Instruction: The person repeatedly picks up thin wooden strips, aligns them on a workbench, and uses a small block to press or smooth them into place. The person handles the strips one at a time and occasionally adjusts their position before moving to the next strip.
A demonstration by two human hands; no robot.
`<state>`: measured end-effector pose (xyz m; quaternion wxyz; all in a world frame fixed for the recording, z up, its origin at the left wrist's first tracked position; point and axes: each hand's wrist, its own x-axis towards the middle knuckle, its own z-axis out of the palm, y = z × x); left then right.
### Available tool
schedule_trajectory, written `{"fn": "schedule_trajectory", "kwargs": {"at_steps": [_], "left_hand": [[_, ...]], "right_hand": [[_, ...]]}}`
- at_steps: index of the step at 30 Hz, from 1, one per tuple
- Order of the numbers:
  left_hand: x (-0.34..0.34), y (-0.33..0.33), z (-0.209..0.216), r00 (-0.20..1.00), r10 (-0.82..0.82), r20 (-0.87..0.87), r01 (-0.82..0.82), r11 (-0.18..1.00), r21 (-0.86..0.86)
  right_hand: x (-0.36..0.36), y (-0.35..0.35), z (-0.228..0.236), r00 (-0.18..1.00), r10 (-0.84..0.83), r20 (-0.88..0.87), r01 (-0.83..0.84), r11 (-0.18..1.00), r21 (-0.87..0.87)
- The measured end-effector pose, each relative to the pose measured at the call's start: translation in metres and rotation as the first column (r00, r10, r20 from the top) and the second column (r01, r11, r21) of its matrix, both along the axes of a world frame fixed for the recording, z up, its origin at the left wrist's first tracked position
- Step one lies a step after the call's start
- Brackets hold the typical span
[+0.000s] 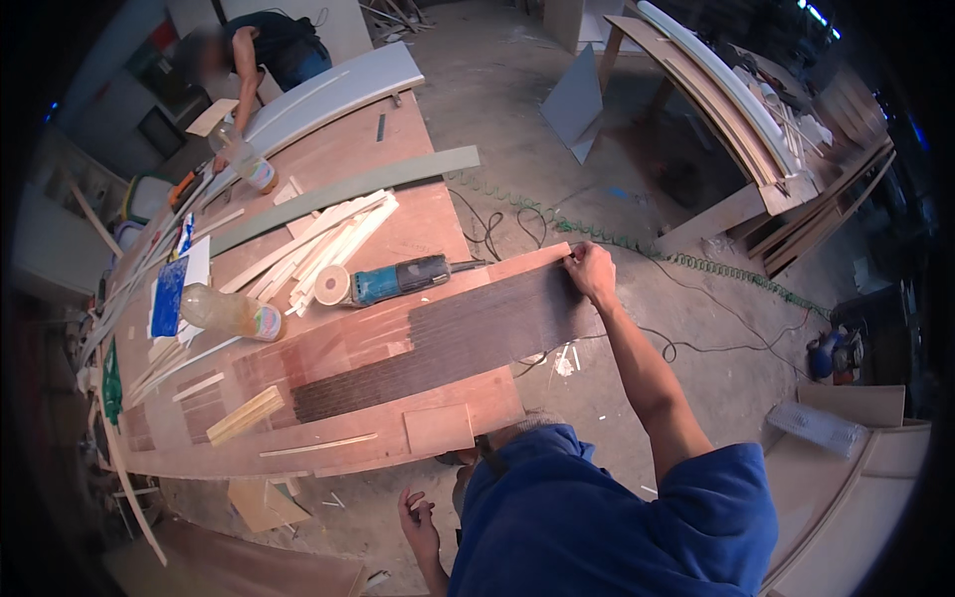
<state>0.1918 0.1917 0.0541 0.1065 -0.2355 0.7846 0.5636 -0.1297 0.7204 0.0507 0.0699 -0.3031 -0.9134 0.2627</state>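
A dark brown, streaked sheet of wood veneer (477, 323) lies over a reddish board (343, 348) and sticks out past the bench's right end. My right hand (594, 274) is at its far right corner, thumb and fingers pinched on the edge beside a pale reddish strip (537, 259). My left hand (419, 522) hangs low by my side, off the bench, fingers loosely bent and apart, with nothing in it. Beyond the veneer lies a blue power tool with a round pad (388, 282). A small rectangular wood piece (439, 428) rests on the near board.
Several pale wood strips (323, 244) lie behind the tool, near a bottle of yellowish liquid (231, 313). A co-worker (274, 50) bends over a white panel (338, 90) at the far left. Green coiled hose (716, 267) and dark cords cross the floor. Another laden workbench (736, 129) stands far right.
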Motion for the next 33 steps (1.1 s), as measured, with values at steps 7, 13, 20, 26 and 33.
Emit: {"fn": "schedule_trajectory", "kwargs": {"at_steps": [7, 13, 20, 26, 33], "left_hand": [[-0.012, 0.012, 0.018, 0.997, 0.073, -0.030, -0.073, 0.997, -0.008], [-0.069, 0.026, 0.086, 0.969, 0.064, -0.238, -0.061, 0.998, 0.018], [-0.129, 0.049, 0.221, 0.663, -0.397, -0.634, -0.398, 0.530, -0.749], [-0.145, 0.004, 0.233, 0.926, -0.238, -0.294, 0.295, 0.941, 0.169], [-0.121, -0.084, 0.186, 0.967, -0.011, -0.253, 0.202, 0.636, 0.744]], "right_hand": [[-0.020, -0.059, 0.079, 0.881, 0.000, -0.473, -0.298, 0.777, -0.555], [-0.031, -0.131, 0.207, 0.604, -0.074, -0.794, -0.738, 0.324, -0.592], [0.003, -0.228, 0.280, 0.542, 0.177, -0.822, -0.800, -0.193, -0.568], [0.025, -0.308, 0.256, 0.681, 0.269, -0.681, -0.607, -0.313, -0.731], [0.039, -0.405, 0.236, 0.715, 0.386, -0.583, -0.545, -0.214, -0.811]]}}
